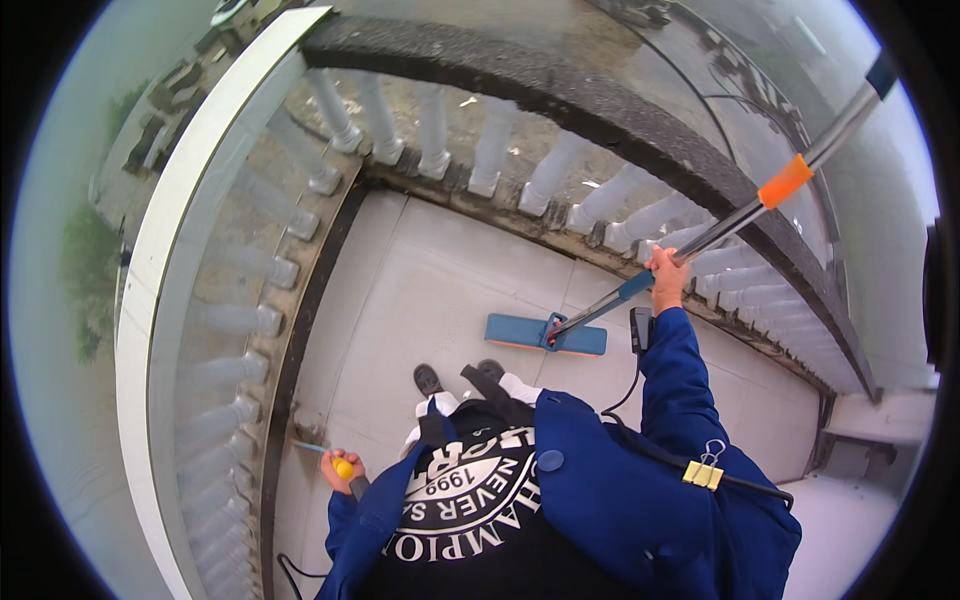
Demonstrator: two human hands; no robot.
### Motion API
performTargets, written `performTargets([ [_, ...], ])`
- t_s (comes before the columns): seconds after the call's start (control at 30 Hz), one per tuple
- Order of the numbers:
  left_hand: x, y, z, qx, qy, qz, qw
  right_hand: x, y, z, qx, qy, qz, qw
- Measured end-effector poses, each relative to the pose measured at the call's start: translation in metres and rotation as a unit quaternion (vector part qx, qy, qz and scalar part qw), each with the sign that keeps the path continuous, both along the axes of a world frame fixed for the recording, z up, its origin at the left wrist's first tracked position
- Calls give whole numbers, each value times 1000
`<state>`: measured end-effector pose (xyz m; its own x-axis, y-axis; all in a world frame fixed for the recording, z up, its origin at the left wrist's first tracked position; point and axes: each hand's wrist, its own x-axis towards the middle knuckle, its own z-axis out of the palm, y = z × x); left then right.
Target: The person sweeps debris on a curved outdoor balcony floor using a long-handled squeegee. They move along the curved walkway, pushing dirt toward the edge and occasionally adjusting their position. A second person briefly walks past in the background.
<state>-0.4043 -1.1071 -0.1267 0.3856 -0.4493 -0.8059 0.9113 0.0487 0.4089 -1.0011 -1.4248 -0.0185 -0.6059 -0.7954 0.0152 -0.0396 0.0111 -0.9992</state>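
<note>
My right hand is closed around the metal pole of a flat mop, just above its blue lower sleeve. The pole slants up to the right past an orange collar, crossing over the dark balcony rail. Its blue rectangular mop head lies on the pale tiled floor, in front of my shoes and to their right. My left hand is low at the left, near the floor's edge, closed on a yellow-handled tool. A thin bluish shaft sticks out from it to the left; its exact kind cannot be told.
White balusters stand under a dark, rough rail ahead. A white-topped rail runs down the left side. A brown stain marks the floor near the left kerb. Black cables hang along my right sleeve and at lower left.
</note>
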Motion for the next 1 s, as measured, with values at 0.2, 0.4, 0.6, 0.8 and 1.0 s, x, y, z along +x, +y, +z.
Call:
performTargets([
  [0.2,-61,-95,-30,132,-74,-210,966,-106,49,-58,84,24,-104,991],
  [0.4,-208,-246,0,97,-112,-419,896,-147,57,-96,217,-1,-127,968],
  [0.6,-249,-273,19,92,-136,-467,869,-152,8,-69,295,105,-265,912],
  [0.8,-216,-270,22,121,-159,-442,874,-172,-36,-48,428,149,-355,818],
  [1.0,-195,-258,24,145,-171,-423,878,-189,-50,-48,374,121,-299,869],
])
